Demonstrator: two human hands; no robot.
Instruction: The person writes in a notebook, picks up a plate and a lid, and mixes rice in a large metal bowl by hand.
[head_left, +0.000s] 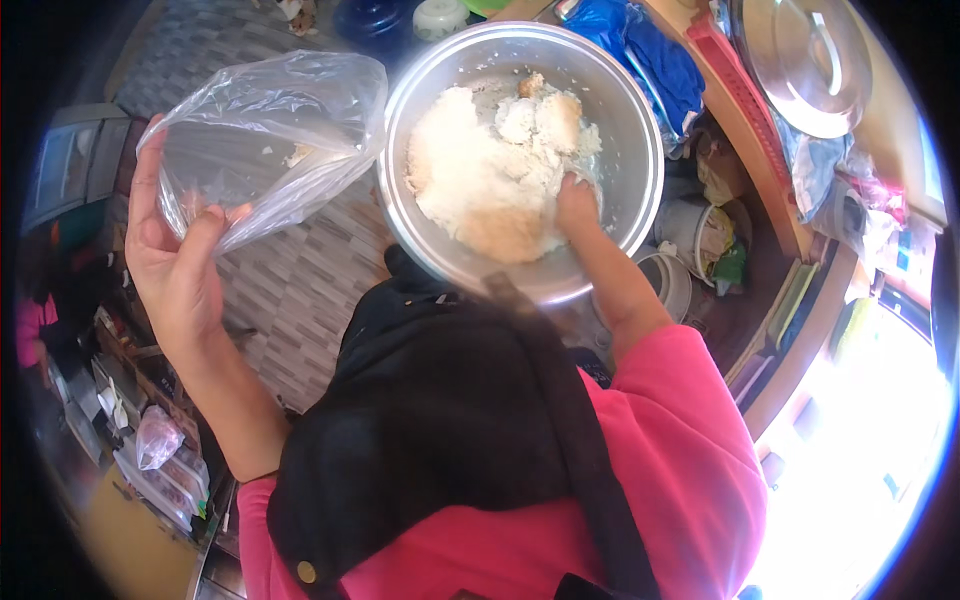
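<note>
My left hand (180, 262) holds up a clear plastic bag (277, 150) by its edge, its mouth spread towards me. A few pale food bits lie inside it. A large round metal pot (649, 150) stands in front of me, to the right of the bag. Cooked white rice (465, 157) with browned, crusty patches covers much of its bottom. My right hand (577, 202) reaches into the pot at the rice's right side, fingers bent down against it and partly hidden; something clear like plastic seems to be around the fingertips.
A metal pot lid (806, 67) and a red plastic basket (739, 90) are at the upper right. Blue cloth or plastic (645, 52) lies beside the pot. White buckets (686, 232) stand below on the right. Wood-patterned flooring (300, 300) shows under the bag. Shelved items line the left.
</note>
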